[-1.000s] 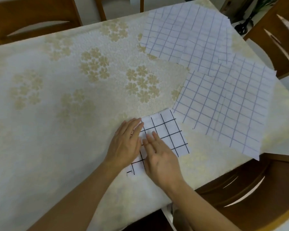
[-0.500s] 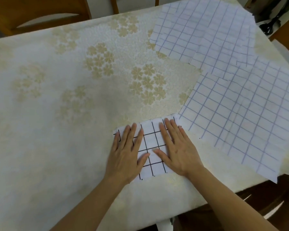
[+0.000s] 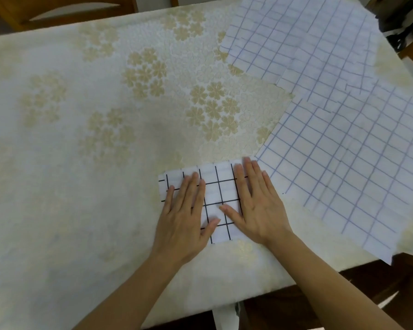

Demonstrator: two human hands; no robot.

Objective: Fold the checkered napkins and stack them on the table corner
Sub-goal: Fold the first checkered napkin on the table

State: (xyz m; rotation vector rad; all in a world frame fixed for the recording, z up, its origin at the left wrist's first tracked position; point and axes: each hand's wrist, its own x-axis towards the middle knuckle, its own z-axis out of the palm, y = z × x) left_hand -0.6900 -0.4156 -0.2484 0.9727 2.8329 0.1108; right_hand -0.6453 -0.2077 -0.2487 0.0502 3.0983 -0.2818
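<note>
The folded napkin (image 3: 221, 198), white with a black grid, lies flat on the table (image 3: 57, 163) close to its near edge, toward the near right corner. Both hands rest on top of it, palms down, fingers straight and spread. The left hand (image 3: 184, 217) covers the napkin's left portion, its fingertips short of the far left corner of the fold and its thumb extended across the lower middle. The right hand (image 3: 255, 206) covers the right portion, with fingertips reaching the far right corner of the fold and the thumb pointing left toward the left thumb. The two thumbs lie near each other without touching. A strip of grid is exposed between the hands.

An unfolded napkin (image 3: 348, 167), white with a pale blue grid, lies just beside the right hand along the table's right edge; its near corner overhangs that edge. Further unfolded napkins (image 3: 296, 39) overlap one another at the far right corner. The table carries a cream floral tablecloth (image 3: 212, 108).
</note>
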